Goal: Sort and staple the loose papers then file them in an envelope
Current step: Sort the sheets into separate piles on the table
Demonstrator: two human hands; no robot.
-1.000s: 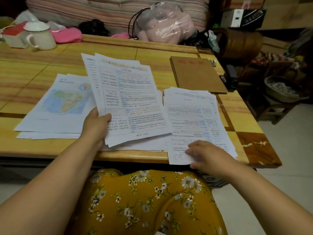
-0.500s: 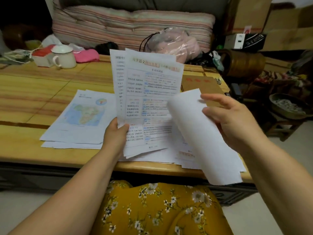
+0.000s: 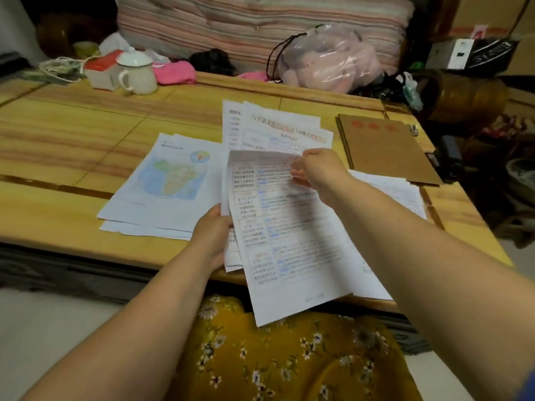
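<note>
Papers: our left hand [image 3: 212, 237] grips a fanned sheaf [image 3: 278, 131] by its left edge above the table [image 3: 72, 140] | our right hand [image 3: 320, 172] pinches the front sheet [image 3: 289, 250] at its top | map pile [image 3: 173, 180] left, envelope [image 3: 385, 149] right.

A low wooden table [image 3: 86, 146] with a yellow, streaked grain and dark inlaid lines filled the middle of the room. Behind its far edge lay a striped cushion [image 3: 246, 27] in pink and grey bands. To the right stood a round dark wooden barrel [image 3: 463, 96] and stacked cardboard boxes [image 3: 492, 13]. The floor [image 3: 43, 328] below the table's near edge was pale and plain. The light was dim and warm, and the far corners were in shadow.
</note>
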